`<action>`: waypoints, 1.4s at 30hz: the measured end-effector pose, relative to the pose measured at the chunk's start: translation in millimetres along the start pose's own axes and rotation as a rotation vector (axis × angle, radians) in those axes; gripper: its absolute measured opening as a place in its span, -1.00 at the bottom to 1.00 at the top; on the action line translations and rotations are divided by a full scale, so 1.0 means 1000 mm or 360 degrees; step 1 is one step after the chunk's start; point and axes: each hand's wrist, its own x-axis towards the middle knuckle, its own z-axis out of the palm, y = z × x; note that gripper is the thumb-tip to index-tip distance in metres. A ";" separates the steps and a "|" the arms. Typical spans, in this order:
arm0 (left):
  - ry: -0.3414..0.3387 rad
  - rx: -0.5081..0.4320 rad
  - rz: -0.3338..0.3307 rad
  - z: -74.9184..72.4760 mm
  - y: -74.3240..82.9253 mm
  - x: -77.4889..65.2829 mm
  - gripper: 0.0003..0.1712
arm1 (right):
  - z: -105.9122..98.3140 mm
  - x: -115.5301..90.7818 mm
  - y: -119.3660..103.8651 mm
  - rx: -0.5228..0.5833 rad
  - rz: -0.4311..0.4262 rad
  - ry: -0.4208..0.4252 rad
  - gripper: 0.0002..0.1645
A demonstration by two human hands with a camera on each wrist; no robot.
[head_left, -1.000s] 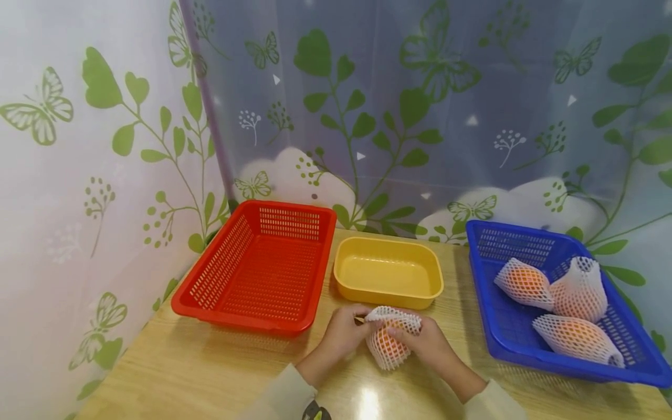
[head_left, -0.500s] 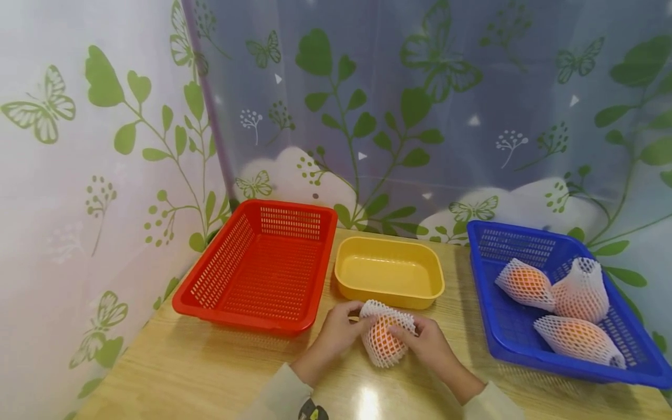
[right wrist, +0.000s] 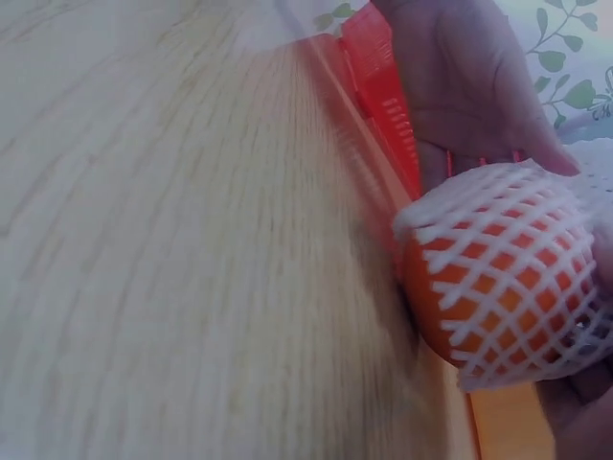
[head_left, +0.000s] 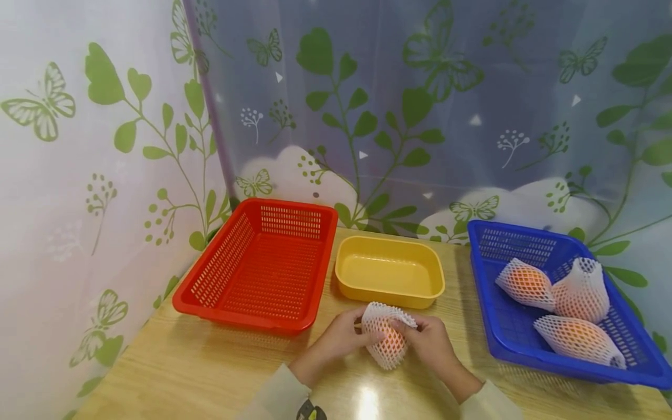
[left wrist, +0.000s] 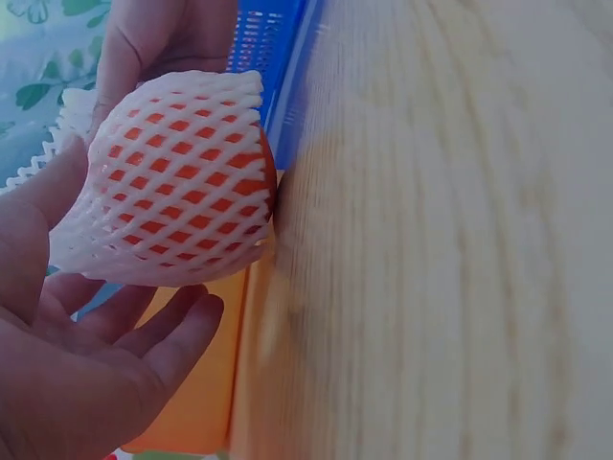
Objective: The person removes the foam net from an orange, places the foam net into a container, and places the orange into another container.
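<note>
An orange (head_left: 389, 345) in a white foam net sleeve sits low at the table, between both hands in the head view. My left hand (head_left: 340, 335) holds it from the left, thumb on the net's front and the other fingers behind. From the right, my right hand (head_left: 431, 344) pinches the net's upper edge with the thumb. In the left wrist view, bare orange skin shows at the end of the sleeve (left wrist: 187, 182) nearest the table. The right wrist view shows the same bare end of the fruit (right wrist: 431, 307), with loose net bunched at the other end.
A red basket (head_left: 247, 322) stands at the left, and a yellow tub (head_left: 385, 296) lies just beyond the hands. At the right, a blue basket (head_left: 485, 315) contains three netted fruits (head_left: 580, 297). A patterned curtain (head_left: 383, 134) hangs behind the wooden table (head_left: 173, 373).
My left thumb has slid down from the net's upper part onto its front. My right thumb has shifted up toward the net's upper edge. The orange has stayed in nearly the same place.
</note>
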 end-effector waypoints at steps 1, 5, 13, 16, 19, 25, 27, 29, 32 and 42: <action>-0.0012 0.0006 0.0001 0.001 0.000 0.000 -0.50 | 0.001 -0.001 0.000 -0.0018 -0.0026 0.0044 -0.82; -0.0032 0.0028 0.0017 0.002 0.001 -0.001 -0.55 | 0.002 -0.003 -0.004 -0.0032 -0.0107 0.0079 -0.83; -0.0016 0.0035 0.0012 0.001 0.002 -0.002 -0.57 | -0.004 0.000 0.002 0.0024 -0.0109 -0.0134 -0.63; 0.0005 0.0042 0.0025 0.001 0.005 -0.003 -0.61 | -0.007 0.001 0.002 -0.0018 -0.0115 -0.0212 -0.50; 0.0024 0.0037 0.0026 0.001 0.006 -0.003 -0.66 | -0.007 0.000 0.004 -0.0070 -0.0084 -0.0267 -0.44; 0.0075 -0.0011 0.0013 0.003 0.008 -0.003 -0.73 | -0.005 -0.003 0.004 -0.0089 0.0056 -0.0320 -0.45; 0.0098 -0.0034 0.0013 0.004 0.007 -0.003 -0.74 | -0.005 -0.003 0.004 -0.0084 0.0070 -0.0322 -0.48; 0.0133 -0.0041 0.0017 0.005 0.006 -0.002 -0.77 | -0.006 -0.003 0.004 -0.0085 0.0063 -0.0345 -0.50; 0.0193 -0.0024 0.0030 0.006 0.004 0.000 -0.79 | -0.006 -0.003 0.005 -0.0095 0.0040 -0.0374 -0.51; 0.0290 0.0019 0.0130 0.008 0.005 0.003 -0.74 | -0.006 -0.002 0.006 -0.0099 0.0012 -0.0385 -0.54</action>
